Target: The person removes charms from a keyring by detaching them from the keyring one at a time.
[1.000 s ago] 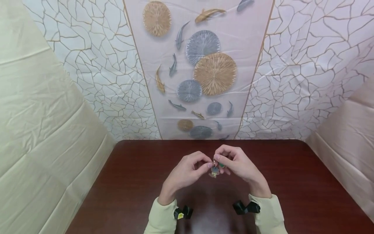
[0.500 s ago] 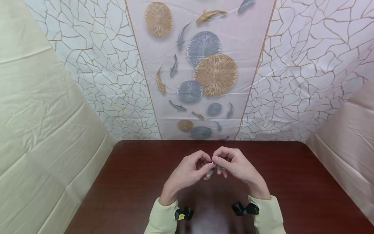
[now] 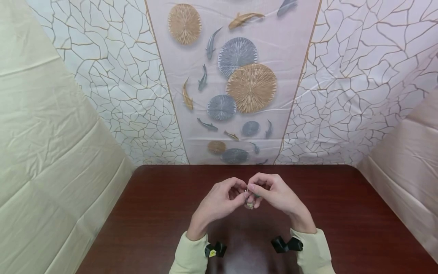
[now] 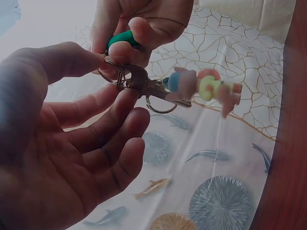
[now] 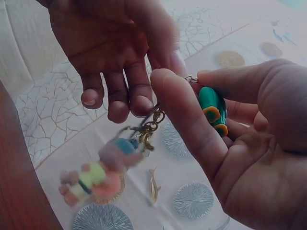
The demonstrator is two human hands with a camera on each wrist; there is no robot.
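Note:
Over the table, my left hand [image 3: 219, 201] pinches the metal ring and clasp [image 4: 134, 76] of a keychain between thumb and fingers. A small figure [image 4: 213, 88] in pink, blue and yellow dangles from it, blurred in both wrist views. Close beside, my right hand [image 3: 277, 194] holds a green charm [image 5: 209, 103] with orange ends, pinching the small metal link [image 5: 192, 79] at its top. The fingertips of both hands nearly meet. Whether the link is joined to the clasp is hidden by the fingers.
A dark red-brown table [image 3: 154, 228] lies below the hands. Behind it hangs a patterned cloth [image 3: 232, 125] with fish and round leaves. Pale cloth walls [image 3: 68, 152] close in on the left and right. A black wrist camera [image 3: 287, 244] sits at each cuff.
My right hand has shifted slightly left and down, closer to the left fingertips. The hanging figure has swung left and back again. Both hands keep their hold.

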